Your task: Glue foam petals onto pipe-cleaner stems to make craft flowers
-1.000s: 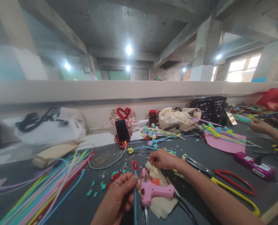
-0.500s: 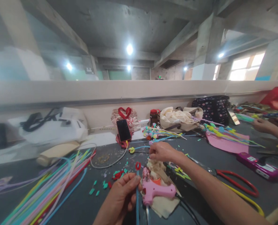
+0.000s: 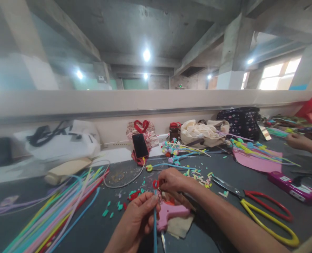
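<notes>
My left hand (image 3: pixel 141 214) pinches a blue stem (image 3: pixel 155 225) that stands upright, with a small red loop (image 3: pixel 155 183) at its top. Close beside that loop, the fingers of my right hand (image 3: pixel 171 181) are pressed together; whether they hold anything is too small to tell. A pink glue gun (image 3: pixel 171 212) lies on a beige cloth (image 3: pixel 180 226), partly under my right hand. Small red pieces (image 3: pixel 134 195) and green pieces (image 3: pixel 105 212) are scattered left of my hands. Another blue stem with a yellow tip (image 3: pixel 149 168) lies behind them.
Scissors (image 3: pixel 241 193) with red and yellow handles lie at right, near a purple power strip (image 3: pixel 292 186). Colourful stems (image 3: pixel 63 211) fill the left. A phone (image 3: pixel 140 146), a bottle (image 3: pixel 173 131) and bags stand behind. Another person's hand (image 3: pixel 299 140) is at far right.
My right hand has moved left and nearer, to the red loop. Behind it, scattered pieces and the scissor blades now show more fully. My left hand still holds the blue stem.
</notes>
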A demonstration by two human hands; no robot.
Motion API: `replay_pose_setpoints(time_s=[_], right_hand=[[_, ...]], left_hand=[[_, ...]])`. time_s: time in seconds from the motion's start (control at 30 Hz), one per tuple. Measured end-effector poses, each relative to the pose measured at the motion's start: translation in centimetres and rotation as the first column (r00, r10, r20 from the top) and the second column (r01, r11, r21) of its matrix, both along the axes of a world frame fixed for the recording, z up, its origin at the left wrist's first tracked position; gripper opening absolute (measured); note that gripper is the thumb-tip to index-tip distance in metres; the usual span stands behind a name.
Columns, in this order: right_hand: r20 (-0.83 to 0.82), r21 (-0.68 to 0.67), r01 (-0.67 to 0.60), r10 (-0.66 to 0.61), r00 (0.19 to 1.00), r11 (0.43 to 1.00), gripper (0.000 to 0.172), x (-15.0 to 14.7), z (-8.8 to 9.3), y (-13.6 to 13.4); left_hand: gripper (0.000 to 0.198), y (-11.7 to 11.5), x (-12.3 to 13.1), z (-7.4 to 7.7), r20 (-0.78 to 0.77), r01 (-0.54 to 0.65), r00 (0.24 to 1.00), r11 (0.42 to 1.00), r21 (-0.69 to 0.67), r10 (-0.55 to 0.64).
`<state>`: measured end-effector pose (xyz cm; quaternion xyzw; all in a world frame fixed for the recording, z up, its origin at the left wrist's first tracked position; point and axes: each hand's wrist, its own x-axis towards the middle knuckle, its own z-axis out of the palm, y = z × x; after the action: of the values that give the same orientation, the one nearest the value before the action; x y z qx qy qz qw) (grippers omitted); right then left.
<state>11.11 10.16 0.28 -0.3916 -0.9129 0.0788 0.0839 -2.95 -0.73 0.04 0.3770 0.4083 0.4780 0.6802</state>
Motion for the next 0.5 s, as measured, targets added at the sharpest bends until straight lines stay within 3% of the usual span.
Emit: replay_pose_setpoints(time_s=[0.13, 0.33, 0.5], right_hand=[[-0.072, 0.029, -0.061, 0.063, 0.995, 0.998, 0.019, -1.0, 0.2, -0.6], [-0.170, 0.039, -0.046, 0.052, 0.984, 0.998, 0.033, 0.1, 1.0, -0.7], [-0.165, 0.052, -0.026, 0.034, 0.986, 0.998, 0.020, 0.9, 0.7, -1.3]], left_hand=[[0.024, 0.0, 0.0, 0.1, 0.029, 0.015, 0.999, 1.000, -0.002, -0.015], [0.024, -0.2, 0.0, 0.3, 0.026, 0.010, 1.000, 1.000, -0.002, -0.009], [0.025, 0.0, 0.0, 0.0, 0.028, 0.020, 0.999, 1.000, -0.012, -0.020]])
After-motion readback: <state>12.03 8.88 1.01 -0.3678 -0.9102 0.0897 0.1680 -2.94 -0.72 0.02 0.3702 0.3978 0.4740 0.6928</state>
